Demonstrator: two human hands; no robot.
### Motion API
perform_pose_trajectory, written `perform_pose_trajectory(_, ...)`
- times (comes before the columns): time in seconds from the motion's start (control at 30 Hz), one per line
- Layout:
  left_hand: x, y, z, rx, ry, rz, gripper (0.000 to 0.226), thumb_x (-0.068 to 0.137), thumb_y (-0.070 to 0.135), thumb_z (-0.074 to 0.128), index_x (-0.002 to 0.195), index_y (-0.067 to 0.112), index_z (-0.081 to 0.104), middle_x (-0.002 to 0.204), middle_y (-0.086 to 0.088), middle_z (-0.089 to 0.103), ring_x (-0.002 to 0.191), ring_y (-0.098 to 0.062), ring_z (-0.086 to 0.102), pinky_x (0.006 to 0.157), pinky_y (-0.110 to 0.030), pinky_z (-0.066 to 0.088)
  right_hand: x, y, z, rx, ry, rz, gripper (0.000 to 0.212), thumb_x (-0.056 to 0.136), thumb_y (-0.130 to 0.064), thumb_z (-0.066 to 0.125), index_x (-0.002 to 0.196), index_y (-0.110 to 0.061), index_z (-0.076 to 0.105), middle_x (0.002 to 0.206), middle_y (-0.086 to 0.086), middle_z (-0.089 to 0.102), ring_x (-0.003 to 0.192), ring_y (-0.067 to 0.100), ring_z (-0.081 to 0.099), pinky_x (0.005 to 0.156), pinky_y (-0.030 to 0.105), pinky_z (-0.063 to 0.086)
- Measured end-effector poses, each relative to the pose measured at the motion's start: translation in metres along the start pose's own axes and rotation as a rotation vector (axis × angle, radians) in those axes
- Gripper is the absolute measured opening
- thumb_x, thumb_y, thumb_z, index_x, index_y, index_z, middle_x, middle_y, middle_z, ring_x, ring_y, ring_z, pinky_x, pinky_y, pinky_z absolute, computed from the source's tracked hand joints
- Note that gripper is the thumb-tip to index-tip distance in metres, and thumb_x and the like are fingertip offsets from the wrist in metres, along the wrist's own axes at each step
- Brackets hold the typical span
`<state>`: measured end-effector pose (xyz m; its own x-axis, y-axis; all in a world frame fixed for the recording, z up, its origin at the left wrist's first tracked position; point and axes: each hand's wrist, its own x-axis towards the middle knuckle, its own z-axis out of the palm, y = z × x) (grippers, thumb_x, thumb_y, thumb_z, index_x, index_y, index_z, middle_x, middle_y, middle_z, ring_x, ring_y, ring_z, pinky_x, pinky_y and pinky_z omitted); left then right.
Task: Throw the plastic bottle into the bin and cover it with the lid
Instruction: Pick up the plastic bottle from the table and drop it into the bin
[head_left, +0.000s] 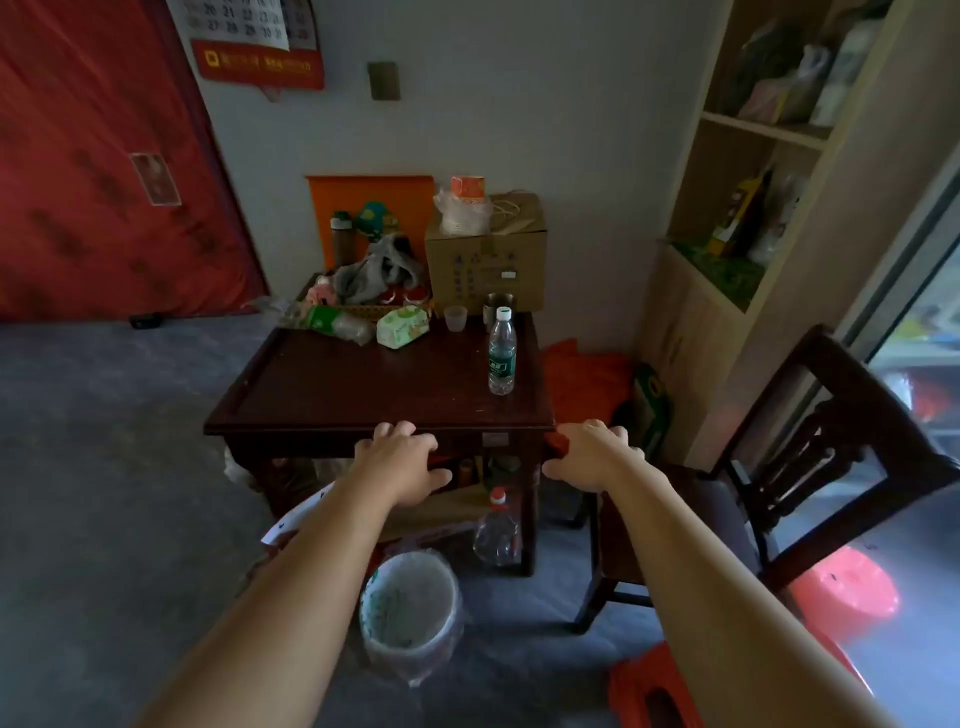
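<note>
A clear plastic bottle (502, 352) with a white cap and green label stands upright on the right side of the dark wooden table (332, 395). On the floor in front of the table sits a round bin (410, 613) lined with a clear bag, open at the top. No lid is recognisable. My left hand (402, 460) hovers in front of the table's near edge, fingers spread, holding nothing. My right hand (589, 452) is stretched out by the table's front right corner, fingers apart and empty. Both hands are short of the bottle.
A cardboard box (485, 254), a small cup (455, 318), a tissue pack (402, 326) and clutter fill the table's back. Another bottle with a red cap (497, 530) stands under the table. A dark wooden chair (810, 452) is to the right, and a red plastic stool (649, 691) lies by my right arm.
</note>
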<state>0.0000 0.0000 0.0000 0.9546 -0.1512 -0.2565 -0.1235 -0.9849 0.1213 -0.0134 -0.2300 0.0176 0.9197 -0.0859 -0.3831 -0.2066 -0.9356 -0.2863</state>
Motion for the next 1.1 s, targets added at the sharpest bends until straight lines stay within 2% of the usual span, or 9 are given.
perform_pose_trajectory(0.13,0.014,0.002,0.001,0.027,-0.029,-0.008,0.059,0.089,0.057,0.047,0.14,0.028,0.042,0.151,-0.005,0.031,0.138,-0.03,0.024,0.108,-0.05,0.028,0.017,0.006,0.001,0.006,-0.057,-0.005,0.068,0.092,-0.046,0.062,0.152,-0.029,0.036,0.158,0.008,0.033,0.145,0.038,0.025,0.112,0.055,0.031)
perform_pose_trajectory(0.33,0.048,-0.005,-0.005,0.015,-0.042,-0.003,0.06,0.09,0.056,0.046,0.143,0.028,0.039,0.155,-0.005,0.026,0.141,-0.03,0.021,0.11,-0.05,0.026,0.05,0.001,0.005,0.002,-0.087,0.026,0.07,0.091,-0.046,0.063,0.153,-0.028,0.036,0.157,0.008,0.033,0.143,0.037,0.026,0.113,0.054,0.032)
perform_pose_trajectory(0.53,0.082,-0.017,-0.009,-0.029,-0.046,0.011,0.061,0.09,0.057,0.046,0.144,0.028,0.038,0.157,-0.005,0.024,0.142,-0.03,0.021,0.11,-0.049,0.026,0.092,-0.002,0.0,0.046,-0.076,0.064,0.069,0.087,-0.047,0.064,0.149,-0.027,0.042,0.153,0.008,0.04,0.14,0.038,0.031,0.115,0.054,0.03)
perform_pose_trajectory(0.63,0.099,-0.028,-0.009,-0.044,-0.07,0.01,0.062,0.09,0.058,0.046,0.144,0.029,0.037,0.156,-0.004,0.024,0.142,-0.03,0.021,0.11,-0.049,0.026,0.108,-0.01,-0.001,0.064,-0.075,0.09,0.07,0.088,-0.047,0.064,0.151,-0.026,0.04,0.155,0.009,0.038,0.141,0.037,0.03,0.116,0.052,0.029)
perform_pose_trajectory(0.77,0.12,-0.041,-0.008,-0.058,-0.094,0.01,0.062,0.089,0.057,0.047,0.144,0.028,0.037,0.155,-0.004,0.026,0.142,-0.029,0.021,0.11,-0.048,0.026,0.123,-0.018,-0.003,0.072,-0.082,0.128,0.077,0.091,-0.046,0.062,0.157,-0.025,0.028,0.161,0.008,0.03,0.145,0.038,0.025,0.117,0.052,0.028)
perform_pose_trajectory(1.0,0.152,-0.046,-0.007,-0.085,-0.136,0.019,0.063,0.089,0.057,0.048,0.144,0.028,0.037,0.155,-0.003,0.026,0.142,-0.029,0.022,0.11,-0.048,0.026,0.151,-0.02,-0.002,0.083,-0.118,0.158,0.076,0.092,-0.044,0.062,0.157,-0.025,0.027,0.16,0.006,0.031,0.146,0.036,0.025,0.117,0.05,0.028)
perform_pose_trajectory(1.1,0.169,-0.042,-0.007,-0.082,-0.141,0.009,0.063,0.089,0.057,0.048,0.144,0.028,0.037,0.155,-0.003,0.026,0.141,-0.029,0.022,0.11,-0.049,0.027,0.17,-0.017,-0.002,0.084,-0.138,0.154,0.072,0.087,-0.048,0.063,0.152,-0.029,0.038,0.153,0.006,0.042,0.141,0.035,0.033,0.115,0.052,0.031)
